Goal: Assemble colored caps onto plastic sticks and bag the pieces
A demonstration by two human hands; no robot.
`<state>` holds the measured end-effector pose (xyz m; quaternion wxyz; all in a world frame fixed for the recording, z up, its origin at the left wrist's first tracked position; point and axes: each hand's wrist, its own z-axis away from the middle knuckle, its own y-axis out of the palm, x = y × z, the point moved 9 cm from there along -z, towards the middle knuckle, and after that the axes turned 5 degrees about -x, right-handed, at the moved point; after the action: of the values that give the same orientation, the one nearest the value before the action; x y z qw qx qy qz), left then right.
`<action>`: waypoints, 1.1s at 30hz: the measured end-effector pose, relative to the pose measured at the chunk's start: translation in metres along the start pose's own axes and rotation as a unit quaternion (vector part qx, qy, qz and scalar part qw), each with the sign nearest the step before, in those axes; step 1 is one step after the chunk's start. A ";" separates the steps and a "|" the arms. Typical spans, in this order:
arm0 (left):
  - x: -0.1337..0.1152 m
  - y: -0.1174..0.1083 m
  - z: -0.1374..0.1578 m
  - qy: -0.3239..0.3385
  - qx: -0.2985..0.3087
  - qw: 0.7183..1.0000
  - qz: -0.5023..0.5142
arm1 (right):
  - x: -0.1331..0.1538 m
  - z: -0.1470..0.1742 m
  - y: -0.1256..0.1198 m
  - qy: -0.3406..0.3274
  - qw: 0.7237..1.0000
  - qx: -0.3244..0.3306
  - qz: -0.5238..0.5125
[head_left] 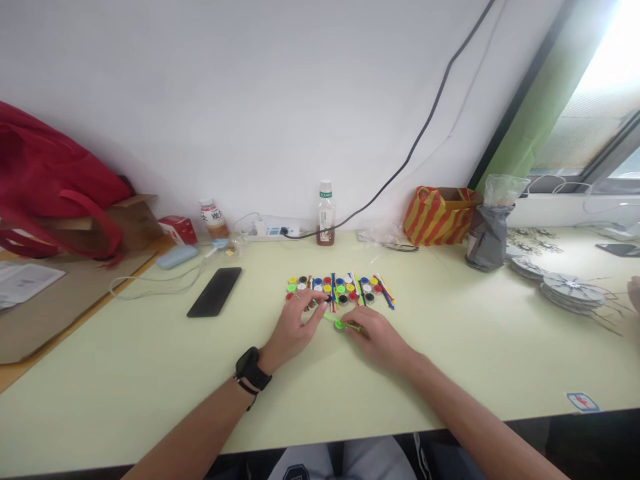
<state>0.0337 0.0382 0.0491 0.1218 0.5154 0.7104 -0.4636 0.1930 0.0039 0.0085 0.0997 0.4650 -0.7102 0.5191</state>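
In the middle of the table, several small coloured discs (341, 289) lie in groups, with thin coloured plastic sticks (385, 292) between them. Just in front of these, my right hand (377, 333) is closed, its fingertips pinching a bright green piece (339, 325) that looks like a disc with a thin stick. My left hand (296, 325) reaches over the left groups of discs. Its thumb and index finger come together near a black disc and the green stick's far end; what they hold, if anything, is too small to make out.
A black phone (215, 292) lies left of the discs. Behind them stand a bottle (326, 217) and a power strip (275, 230). At right are a striped bag (440, 217), a grey bag (487, 240) and stacked round pieces (573, 292). Another person's hand shows at the far right edge.
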 end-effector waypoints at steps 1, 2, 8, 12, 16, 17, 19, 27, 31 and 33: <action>0.000 0.000 0.000 -0.003 0.001 1.000 0.006 | -0.001 0.000 -0.001 0.008 1.000 -0.005 -0.007; 0.001 0.001 0.000 -0.006 0.002 1.000 0.012 | -0.001 0.000 -0.003 0.018 1.000 -0.012 -0.017; 0.010 0.011 -0.001 -0.075 0.055 0.989 0.119 | 0.003 -0.003 -0.017 0.079 0.981 -0.043 -0.172; 0.013 0.038 0.012 -0.188 0.183 0.915 0.307 | 0.006 -0.005 -0.020 0.086 0.967 -0.040 -0.235; 0.009 0.046 0.019 -0.231 0.218 0.866 0.386 | 0.008 -0.006 -0.024 0.073 0.966 -0.050 -0.243; 0.010 0.045 0.018 -0.228 0.204 0.871 0.384 | 0.008 -0.007 -0.025 0.068 0.968 -0.058 -0.235; 0.013 0.041 0.015 -0.226 0.176 0.883 0.372 | 0.009 -0.006 -0.033 0.052 0.975 -0.093 -0.193; 0.024 0.040 0.014 -0.253 0.143 0.875 0.388 | 0.003 0.002 -0.031 0.045 0.985 -0.116 -0.122; 0.023 0.037 0.013 -0.226 0.146 0.891 0.365 | 0.003 0.004 -0.022 0.048 0.987 -0.083 -0.129; 0.023 0.036 0.012 -0.213 0.138 0.899 0.357 | 0.003 0.003 -0.022 0.048 0.987 -0.079 -0.131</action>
<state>0.0501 0.0441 0.0084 0.3555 0.6345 0.3651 -0.5812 0.2089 -0.0013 0.0231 0.2372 0.5193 -0.6760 0.4658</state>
